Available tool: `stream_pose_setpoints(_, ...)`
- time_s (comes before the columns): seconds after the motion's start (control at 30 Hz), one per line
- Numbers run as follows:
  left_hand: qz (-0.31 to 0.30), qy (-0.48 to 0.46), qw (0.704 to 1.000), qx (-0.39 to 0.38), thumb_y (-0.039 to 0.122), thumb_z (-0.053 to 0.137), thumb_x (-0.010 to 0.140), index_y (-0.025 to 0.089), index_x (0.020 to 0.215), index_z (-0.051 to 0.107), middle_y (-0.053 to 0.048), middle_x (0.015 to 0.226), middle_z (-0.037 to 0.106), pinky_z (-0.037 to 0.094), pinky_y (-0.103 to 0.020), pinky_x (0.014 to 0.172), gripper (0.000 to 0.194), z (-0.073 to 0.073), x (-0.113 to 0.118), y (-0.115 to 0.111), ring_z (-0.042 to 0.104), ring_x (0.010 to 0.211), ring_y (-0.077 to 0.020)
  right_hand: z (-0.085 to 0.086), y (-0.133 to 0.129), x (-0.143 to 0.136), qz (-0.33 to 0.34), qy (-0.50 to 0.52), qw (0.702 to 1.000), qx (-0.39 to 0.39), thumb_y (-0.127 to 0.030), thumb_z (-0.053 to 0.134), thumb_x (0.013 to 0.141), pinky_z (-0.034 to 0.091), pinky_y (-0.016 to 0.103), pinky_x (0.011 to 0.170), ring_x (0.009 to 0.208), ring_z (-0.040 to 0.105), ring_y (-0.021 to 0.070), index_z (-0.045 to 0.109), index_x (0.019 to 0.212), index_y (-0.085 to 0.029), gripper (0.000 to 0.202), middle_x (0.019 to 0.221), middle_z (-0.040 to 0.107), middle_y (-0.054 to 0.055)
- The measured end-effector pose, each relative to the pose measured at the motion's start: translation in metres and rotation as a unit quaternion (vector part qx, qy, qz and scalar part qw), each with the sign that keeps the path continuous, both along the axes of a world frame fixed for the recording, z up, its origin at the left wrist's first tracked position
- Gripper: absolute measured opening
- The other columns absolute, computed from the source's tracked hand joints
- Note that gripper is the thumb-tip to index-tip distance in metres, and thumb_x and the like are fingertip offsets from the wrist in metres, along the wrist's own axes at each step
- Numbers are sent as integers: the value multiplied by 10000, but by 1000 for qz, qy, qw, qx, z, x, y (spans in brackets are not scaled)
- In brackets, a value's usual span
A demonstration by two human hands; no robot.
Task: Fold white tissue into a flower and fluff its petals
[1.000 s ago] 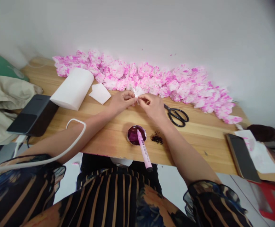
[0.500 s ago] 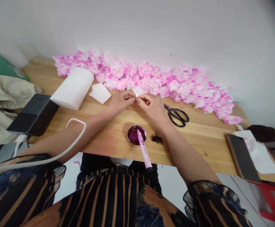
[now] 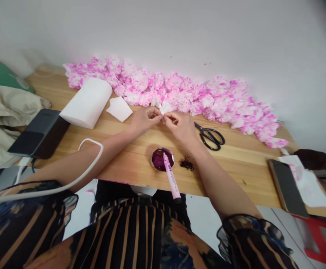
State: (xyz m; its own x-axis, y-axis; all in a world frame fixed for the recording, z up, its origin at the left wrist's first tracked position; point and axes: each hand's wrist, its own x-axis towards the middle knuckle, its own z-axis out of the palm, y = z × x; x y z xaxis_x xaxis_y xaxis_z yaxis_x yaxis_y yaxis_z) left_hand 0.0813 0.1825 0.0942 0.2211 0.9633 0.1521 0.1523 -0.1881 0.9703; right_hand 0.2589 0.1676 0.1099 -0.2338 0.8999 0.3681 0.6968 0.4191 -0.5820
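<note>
Between my fingertips is a white paper flower (image 3: 166,107), gathered at its base and fanning out towards the wall. My left hand (image 3: 147,118) pinches it from the left, thumb and forefinger closed. From the other side my right hand (image 3: 181,125) pinches the same base. Just beyond, a long heap of pink-and-white paper flowers (image 3: 179,89) runs along the wall. Nearer me stands a small bowl of dark purple liquid (image 3: 157,161), with a pink marker (image 3: 171,179) leaning over its rim. A little pile of thin black ties (image 3: 186,163) lies by my right forearm.
Black-handled scissors (image 3: 211,138) lie right of my right hand. To the left are a stack of white paper (image 3: 88,102), a folded white sheet (image 3: 120,109) and a black power bank (image 3: 38,132) with a white cable (image 3: 91,168) over my left arm. A phone (image 3: 287,186) rests at the right edge.
Both hands keep pinching the white flower, with only a slight shift of the fingers. The whole view has moved very slightly.
</note>
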Motion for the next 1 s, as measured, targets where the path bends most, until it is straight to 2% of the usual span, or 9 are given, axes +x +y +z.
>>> stream_pose_setpoints(0.27,5,6,1000,0,236,656,824,147,793,666,-6,770,699,421,-214,664,95,-1,0,0,590,695,-100,0,0,0,9,12,1000,-7,-255,599,872,441,307,710,770,657,193,768,859,-217,174,834,765,38)
stream_pose_setpoints(0.63,3,3,1000,-5,265,699,823,141,804,669,-15,779,689,418,-214,648,129,3,0,-2,580,701,-100,0,0,0,0,16,1000,-1,-246,572,879,414,292,678,705,619,167,727,763,-205,197,754,731,25)
stream_pose_setpoints(0.83,3,32,999,0,275,692,815,138,780,658,-25,774,684,423,-228,662,146,1,0,-1,588,705,-107,-1,0,-1,0,8,1000,3,-240,580,864,397,287,662,699,608,165,735,756,-205,192,738,729,22)
stream_pose_setpoints(1.0,-7,20,1000,7,275,684,811,147,772,634,-20,766,686,428,-224,650,143,-4,0,2,605,695,-105,1,0,-1,5,39,999,-13,-248,580,858,406,284,661,678,605,157,730,742,-202,195,729,733,17)
